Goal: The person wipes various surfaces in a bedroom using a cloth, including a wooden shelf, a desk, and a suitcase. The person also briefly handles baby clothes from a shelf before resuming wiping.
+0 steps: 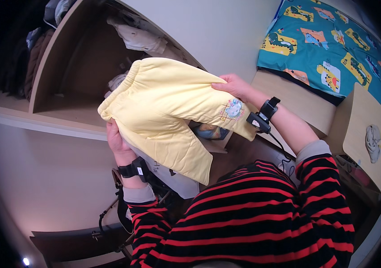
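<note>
A pair of pale yellow padded pants point(163, 100) hangs spread out between my two hands. Its gathered waistband points to the left, and both legs slant toward the lower right. My left hand point(116, 137) grips the edge just below the waistband, fingers partly hidden by the cloth. My right hand point(235, 87) pinches the upper leg along its outer edge, above an embroidered patch point(232, 110) near the cuff. Straps with small devices sit on both my wrists. Beneath the pants, partly covered, is a white bag point(175, 178) with dark marks.
Behind the pants is an open wooden cabinet point(72, 71) with pale clothes point(139, 38) on a shelf. At the right lies a teal bedspread with animal patches point(309, 49). A crumpled grey cloth point(373, 143) rests on a wooden desktop point(360, 120). A dark-framed chair point(74, 245) stands lower left.
</note>
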